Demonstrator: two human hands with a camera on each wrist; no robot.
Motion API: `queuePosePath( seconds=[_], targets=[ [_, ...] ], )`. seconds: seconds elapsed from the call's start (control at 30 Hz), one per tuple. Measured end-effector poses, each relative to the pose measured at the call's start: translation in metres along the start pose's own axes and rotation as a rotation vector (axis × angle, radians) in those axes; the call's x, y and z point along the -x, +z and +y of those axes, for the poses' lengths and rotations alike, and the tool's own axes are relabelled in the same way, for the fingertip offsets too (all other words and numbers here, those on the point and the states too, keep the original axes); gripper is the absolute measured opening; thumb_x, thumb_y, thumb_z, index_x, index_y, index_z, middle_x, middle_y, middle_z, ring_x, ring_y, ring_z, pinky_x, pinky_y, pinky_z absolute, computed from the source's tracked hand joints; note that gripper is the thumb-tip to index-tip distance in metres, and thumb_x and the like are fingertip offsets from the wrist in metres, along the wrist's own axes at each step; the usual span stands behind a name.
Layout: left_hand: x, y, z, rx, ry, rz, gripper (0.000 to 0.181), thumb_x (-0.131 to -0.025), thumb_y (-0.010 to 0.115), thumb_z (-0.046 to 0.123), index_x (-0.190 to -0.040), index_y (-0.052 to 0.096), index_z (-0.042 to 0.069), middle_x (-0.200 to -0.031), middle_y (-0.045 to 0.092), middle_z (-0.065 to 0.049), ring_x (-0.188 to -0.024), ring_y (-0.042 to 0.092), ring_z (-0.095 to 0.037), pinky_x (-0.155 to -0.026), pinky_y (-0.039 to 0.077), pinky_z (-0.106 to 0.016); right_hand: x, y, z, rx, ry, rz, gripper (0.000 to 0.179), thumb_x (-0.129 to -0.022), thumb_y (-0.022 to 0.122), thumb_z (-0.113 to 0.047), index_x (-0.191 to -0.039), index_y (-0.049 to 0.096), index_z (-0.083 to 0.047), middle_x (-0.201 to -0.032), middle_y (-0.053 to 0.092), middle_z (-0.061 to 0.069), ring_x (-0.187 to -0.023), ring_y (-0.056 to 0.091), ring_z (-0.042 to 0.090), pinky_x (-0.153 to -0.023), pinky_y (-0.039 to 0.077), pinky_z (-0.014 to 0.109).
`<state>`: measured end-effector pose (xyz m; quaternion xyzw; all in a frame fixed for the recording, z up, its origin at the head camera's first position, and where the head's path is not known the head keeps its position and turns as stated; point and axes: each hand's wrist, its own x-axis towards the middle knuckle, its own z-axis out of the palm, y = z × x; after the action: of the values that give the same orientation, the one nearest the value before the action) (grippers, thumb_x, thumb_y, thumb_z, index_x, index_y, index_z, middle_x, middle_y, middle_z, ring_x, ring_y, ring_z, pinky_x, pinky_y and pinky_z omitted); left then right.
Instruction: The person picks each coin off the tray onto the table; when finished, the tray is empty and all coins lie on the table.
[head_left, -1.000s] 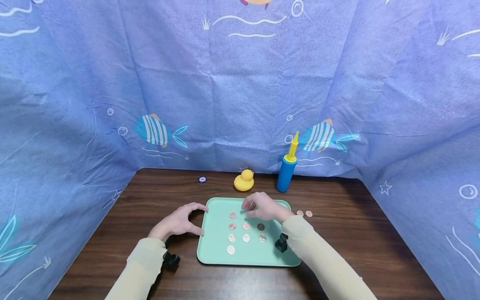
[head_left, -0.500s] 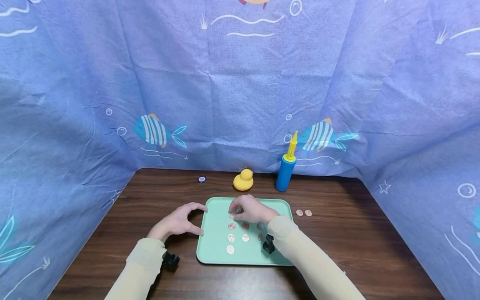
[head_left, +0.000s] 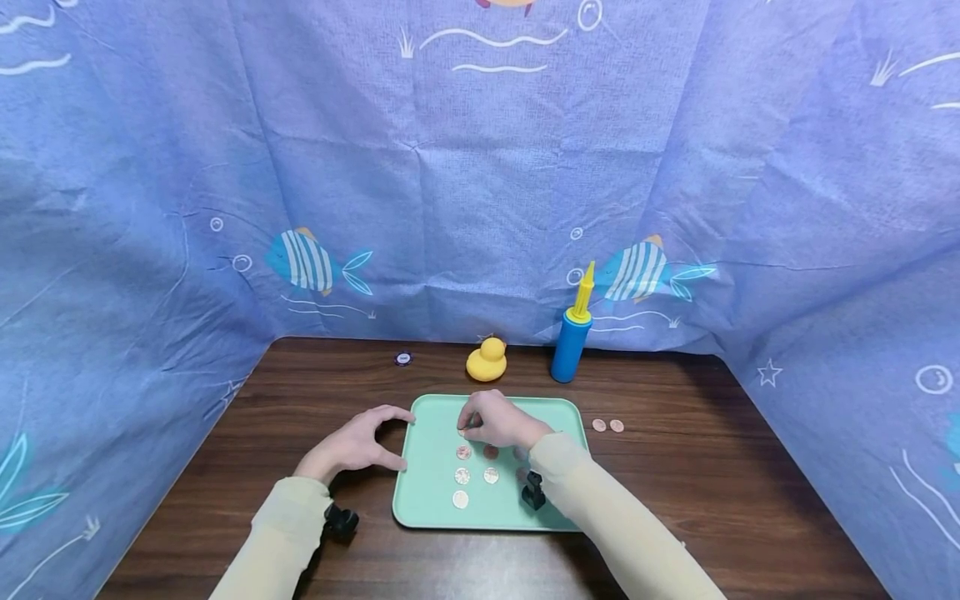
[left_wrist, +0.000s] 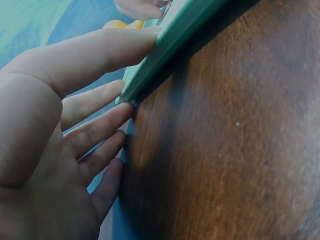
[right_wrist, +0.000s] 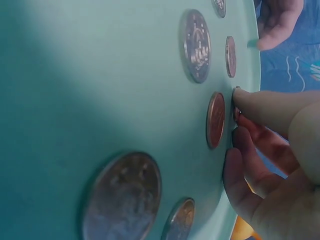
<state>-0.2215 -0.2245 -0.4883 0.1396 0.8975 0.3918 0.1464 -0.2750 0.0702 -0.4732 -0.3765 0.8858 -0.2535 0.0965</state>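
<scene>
My right hand (head_left: 498, 418) reaches over the green tray (head_left: 427, 504) and pinches a copper-coloured coin (right_wrist: 235, 114) between thumb and index finger, low at the tray's surface. Below it in the head view lie more coins in rows, among them a copper coin (head_left: 463, 452), a silver coin (head_left: 462, 476) and another silver coin (head_left: 460, 499). My right wrist and its camera partly cover the coins on that side. At the tray's left edge, my left hand (head_left: 358, 442) touches the rim with thumb and fingertips, its fingers spread and fairly straight.
Two copper coins (head_left: 607, 426) lie on the wooden table just right of the tray. Behind the tray stand a yellow rubber duck (head_left: 487, 362) and a blue hand pump (head_left: 572, 346). A poker chip (head_left: 403, 359) lies further left. A blue fish-print cloth (head_left: 480, 183) hangs around the table.
My right hand has moved left across the tray to the top coin of the left column, and its fingers have closed on it. My left hand stays at the rim.
</scene>
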Motion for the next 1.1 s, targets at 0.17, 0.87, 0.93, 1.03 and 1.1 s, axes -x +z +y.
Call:
queuePosePath(
  seconds=[0.17,0.87,0.93,1.03,1.1],
  targets=[
    [-0.0001,0.0005,-0.0001,0.005,0.000,-0.001,0.070,-0.078,0.095,0.027,-0.140,0.064,0.023,-0.157,0.049,-0.013,-0.146,0.042,-0.040,-0.114,0.039,-0.064,-0.0025,0.0011,0.0000,-0.011,0.013,-0.025,0.008,-0.096,0.078,-0.007,-0.101,0.080,-0.013,-0.099,0.075,-0.003,-0.087,0.067,0.007,-0.079,0.057,0.024],
    [-0.0014,0.0007,-0.0007,0.004,-0.017,0.001,0.070,-0.077,0.095,0.027,-0.140,0.064,0.023,-0.156,0.050,-0.013,-0.147,0.042,-0.040,-0.116,0.037,-0.064,-0.0087,-0.0005,-0.0041,-0.019,0.105,-0.151,0.021,-0.094,0.075,-0.002,-0.111,0.075,-0.015,-0.095,0.069,-0.003,-0.081,0.060,0.007,-0.076,0.053,0.025],
    [-0.0015,0.0010,-0.0005,0.002,-0.019,0.001,0.070,-0.077,0.095,0.027,-0.140,0.064,0.024,-0.157,0.049,-0.013,-0.147,0.041,-0.040,-0.116,0.037,-0.064,-0.0089,0.0003,-0.0023,-0.016,0.103,-0.149,0.021,-0.093,0.075,-0.002,-0.110,0.076,-0.015,-0.094,0.069,-0.004,-0.080,0.059,0.006,-0.075,0.053,0.024],
    [-0.0018,0.0012,-0.0006,0.001,-0.021,0.005,0.070,-0.076,0.096,0.026,-0.140,0.065,0.024,-0.156,0.050,-0.012,-0.147,0.041,-0.039,-0.116,0.037,-0.064,-0.0082,0.0000,-0.0012,-0.024,0.097,-0.145,0.021,-0.091,0.076,-0.002,-0.108,0.077,-0.015,-0.092,0.069,-0.004,-0.080,0.059,0.006,-0.074,0.053,0.024],
    [-0.0019,0.0011,-0.0004,0.006,-0.023,0.009,0.070,-0.076,0.096,0.026,-0.139,0.065,0.024,-0.157,0.050,-0.011,-0.147,0.041,-0.038,-0.116,0.037,-0.063,-0.0074,-0.0010,-0.0016,-0.027,0.089,-0.142,0.020,-0.091,0.076,-0.002,-0.106,0.077,-0.015,-0.092,0.069,-0.004,-0.080,0.059,0.006,-0.074,0.053,0.024]
  ],
)
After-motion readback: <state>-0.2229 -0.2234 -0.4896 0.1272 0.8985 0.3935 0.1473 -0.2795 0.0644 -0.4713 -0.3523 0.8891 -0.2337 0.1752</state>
